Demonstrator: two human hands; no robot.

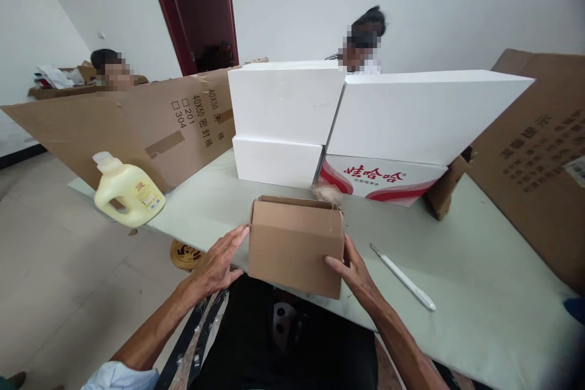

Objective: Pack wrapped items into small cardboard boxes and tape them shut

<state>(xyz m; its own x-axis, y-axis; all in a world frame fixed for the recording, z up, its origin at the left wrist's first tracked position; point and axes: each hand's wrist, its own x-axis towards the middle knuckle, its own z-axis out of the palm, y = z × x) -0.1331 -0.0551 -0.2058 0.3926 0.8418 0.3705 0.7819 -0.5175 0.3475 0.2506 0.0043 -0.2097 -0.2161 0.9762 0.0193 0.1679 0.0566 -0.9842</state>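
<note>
A small brown box [297,244] stands at the near edge of the table [493,317], between a worker's two bare hands. The left hand [222,262] is spread, thumb held away from the fingers, its fingertips at the box's left side; whether they press on it is hard to tell from here. The right hand [351,265] pinches the box's right edge, thumb flat on the front face and fingers around the side.

The box is plain cardboard, wider than it is tall, its front unprinted. A dark gap shows along the top behind the front panel.

A white-handled knife [404,280] lies to the right of the right hand, blade end angled toward the far edge. Just behind the box sits a wad of plastic [328,193]. Beyond it, stacked white boxes [286,103] and a red-and-white printed box [388,180] screen the table's far edge. A pale yellow jug [130,192] stands at the left edge before a large carton [178,122]; another carton [534,158] walls off the right. Two people [369,27] show behind the barrier.
</note>
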